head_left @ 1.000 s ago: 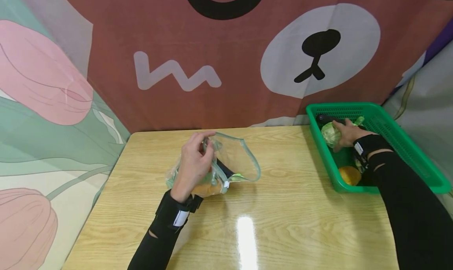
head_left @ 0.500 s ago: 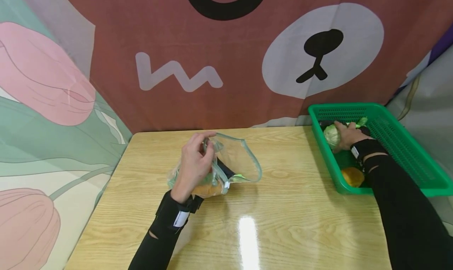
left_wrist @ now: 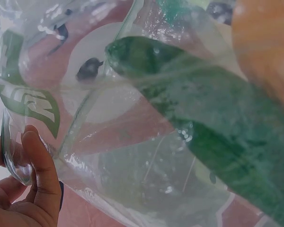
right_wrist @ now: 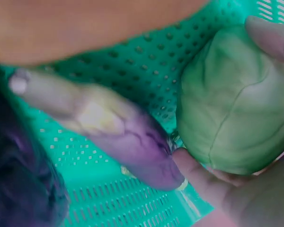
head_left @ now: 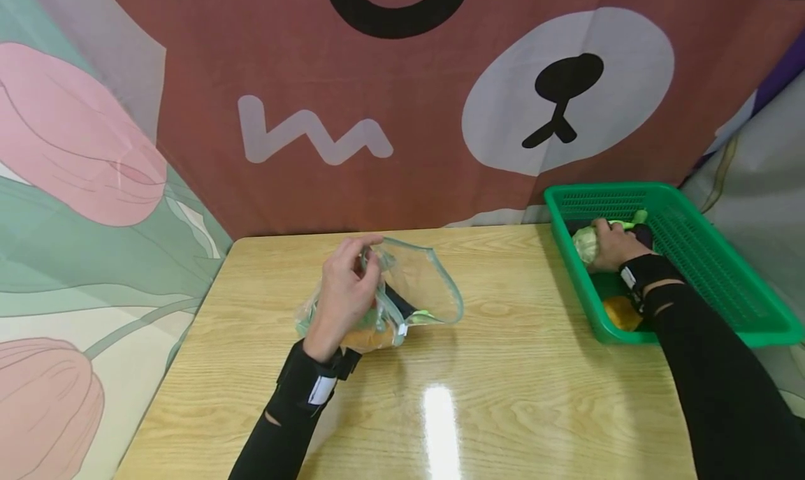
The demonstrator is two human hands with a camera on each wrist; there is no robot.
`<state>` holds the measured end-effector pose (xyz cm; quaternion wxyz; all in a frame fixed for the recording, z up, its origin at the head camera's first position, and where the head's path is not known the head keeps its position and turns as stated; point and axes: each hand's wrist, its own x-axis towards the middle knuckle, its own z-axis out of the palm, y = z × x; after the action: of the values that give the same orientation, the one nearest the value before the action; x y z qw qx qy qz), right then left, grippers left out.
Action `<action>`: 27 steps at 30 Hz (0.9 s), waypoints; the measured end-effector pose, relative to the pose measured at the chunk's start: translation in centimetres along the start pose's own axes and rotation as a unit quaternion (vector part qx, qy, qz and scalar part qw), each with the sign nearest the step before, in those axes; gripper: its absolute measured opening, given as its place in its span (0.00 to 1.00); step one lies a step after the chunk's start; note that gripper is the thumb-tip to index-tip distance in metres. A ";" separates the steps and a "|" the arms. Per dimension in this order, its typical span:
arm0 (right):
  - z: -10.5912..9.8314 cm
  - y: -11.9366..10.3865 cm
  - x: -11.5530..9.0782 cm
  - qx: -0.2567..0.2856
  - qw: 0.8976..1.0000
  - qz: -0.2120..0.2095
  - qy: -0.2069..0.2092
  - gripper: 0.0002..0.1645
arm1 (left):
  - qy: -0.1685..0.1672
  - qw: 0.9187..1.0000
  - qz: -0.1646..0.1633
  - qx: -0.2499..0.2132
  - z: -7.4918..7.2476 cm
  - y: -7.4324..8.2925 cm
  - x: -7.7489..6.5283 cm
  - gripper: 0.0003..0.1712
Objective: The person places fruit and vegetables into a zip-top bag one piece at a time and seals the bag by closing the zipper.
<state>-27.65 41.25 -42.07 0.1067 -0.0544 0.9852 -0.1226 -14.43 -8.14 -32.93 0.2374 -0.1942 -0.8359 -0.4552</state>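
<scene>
My left hand (head_left: 346,291) pinches the edge of a clear zip bag (head_left: 443,277) with pale green trim. Inside the bag the left wrist view shows a long green vegetable like a cucumber (left_wrist: 199,104) and something round and orange (left_wrist: 270,42). A dark piece also lies near the bag's mouth. In the green basket (head_left: 742,277) at the right, my right hand (head_left: 615,248) grips a pale green cabbage (right_wrist: 232,104), fingers and thumb on either side of it. Close by its fingertips lies a purple and cream eggplant (right_wrist: 142,142).
An orange-yellow round thing (head_left: 622,314) lies in the basket's near corner. A dark purple leafy-looking thing (right_wrist: 23,161) shows at the left of the right wrist view. The wooden table (head_left: 516,396) ends at a curtain (head_left: 428,179) printed with a bear.
My right hand has settled lower onto the cabbage, its fingers closing round it. The left hand and the bag have stayed in place.
</scene>
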 end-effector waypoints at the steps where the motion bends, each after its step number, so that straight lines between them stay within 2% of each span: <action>1: 0.0 -0.1 -0.1 0.000 1.000 -0.001 0.003 0.61 | 0.000 1.000 0.000 0.000 0.0 0.0 0.0 0.15; 9: 0.0 -0.6 -1.0 0.018 1.000 0.010 0.021 0.60 | -0.003 1.000 -0.004 -0.005 0.1 0.0 -0.2 0.15; 14: -0.4 -1.0 -2.0 0.038 0.998 0.024 0.052 0.61 | -0.007 1.000 -0.006 -0.008 0.1 0.1 -0.3 0.16; 20: -1.1 -2.0 -3.2 0.048 0.995 0.010 0.082 0.61 | -0.006 1.000 -0.001 -0.012 0.3 0.1 -0.3 0.15; 27: -2.5 -3.9 -4.7 0.074 0.985 -0.005 0.158 0.60 | -0.007 1.000 0.004 -0.010 0.4 0.2 -0.3 0.15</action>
<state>-23.32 38.73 -37.81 -0.0468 -0.0316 0.9776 -0.2029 -14.19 -7.73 -33.17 0.2315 -0.2028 -0.8323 -0.4611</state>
